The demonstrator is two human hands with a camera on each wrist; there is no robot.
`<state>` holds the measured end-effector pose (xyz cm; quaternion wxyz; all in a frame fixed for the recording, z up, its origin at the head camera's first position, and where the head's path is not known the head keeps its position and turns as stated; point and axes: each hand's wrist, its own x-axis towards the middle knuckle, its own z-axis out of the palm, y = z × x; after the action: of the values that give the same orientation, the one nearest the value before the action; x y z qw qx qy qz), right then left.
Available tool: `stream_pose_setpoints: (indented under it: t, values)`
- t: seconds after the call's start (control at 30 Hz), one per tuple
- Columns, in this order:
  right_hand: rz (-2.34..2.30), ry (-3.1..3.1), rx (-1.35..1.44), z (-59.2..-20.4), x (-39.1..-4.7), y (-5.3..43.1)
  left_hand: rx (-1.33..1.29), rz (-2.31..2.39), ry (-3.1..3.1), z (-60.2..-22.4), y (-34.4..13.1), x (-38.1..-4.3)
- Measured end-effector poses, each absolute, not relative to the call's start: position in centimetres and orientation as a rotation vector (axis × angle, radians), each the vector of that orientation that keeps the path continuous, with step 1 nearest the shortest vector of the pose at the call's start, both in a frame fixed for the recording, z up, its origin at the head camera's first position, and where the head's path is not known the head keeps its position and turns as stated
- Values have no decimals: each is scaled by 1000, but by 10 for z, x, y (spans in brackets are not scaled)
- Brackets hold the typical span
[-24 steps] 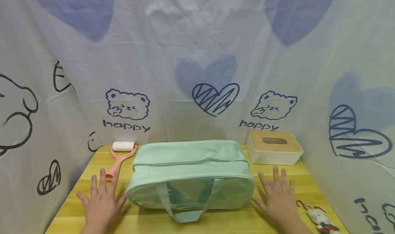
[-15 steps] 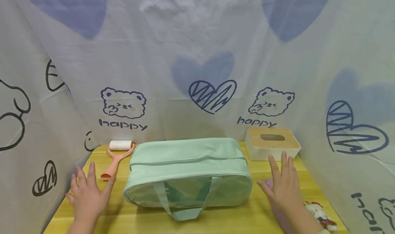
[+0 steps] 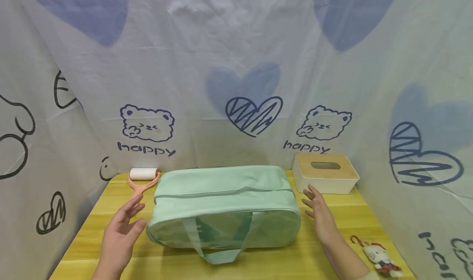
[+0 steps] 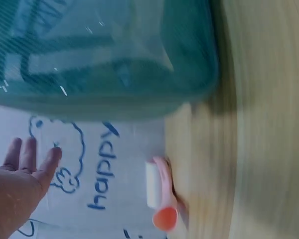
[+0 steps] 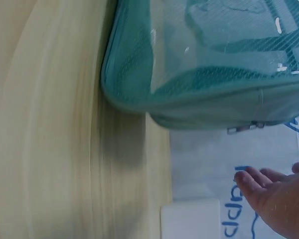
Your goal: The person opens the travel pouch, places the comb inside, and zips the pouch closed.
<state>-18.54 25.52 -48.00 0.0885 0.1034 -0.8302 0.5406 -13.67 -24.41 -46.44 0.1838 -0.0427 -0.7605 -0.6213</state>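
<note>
A mint-green bag (image 3: 225, 202) with a clear front panel, a zipper along its top and a fabric handle hanging in front stands in the middle of the table. To its left, my left hand (image 3: 120, 235) is held with fingers extended and palm turned toward the bag, nothing in it. On the opposite side my right hand (image 3: 320, 214) mirrors this, palm inward, fingers relaxed and holding nothing. In the left wrist view the bag (image 4: 104, 55) fills the top, with the hand (image 4: 20, 194) apart from it. The right wrist view shows the bag's zipper pull (image 5: 246, 128) above my fingers.
Behind my left hand lies a lint roller (image 3: 143, 177) with a pink handle. A white tissue box (image 3: 325, 177) with a wooden lid stands at the back right. A cat plush keychain (image 3: 380, 258) lies at the right edge. Printed cloth (image 3: 199, 140) encloses the yellow table (image 3: 177, 267).
Both hands have lifted from beside the bag, where they were spread palm down, and have turned so their palms face its sides. The bag has stayed in place.
</note>
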Motion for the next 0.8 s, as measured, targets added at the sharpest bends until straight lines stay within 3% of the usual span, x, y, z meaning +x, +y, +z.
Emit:
stream_pose_setpoints:
  t: [0.17,0.47,0.8]
  values:
    - [1833,-2471,204,-477,-189,245,-252,-1925,-1960,-462,-228,-125]
    - [1893,-2532,-1,-487,-190,240,-101,-1735,-1906,-456,-205,-120]
    - [2030,-2459,-114,-494,-188,236,-366,-1584,-1799,-451,-195,-121]
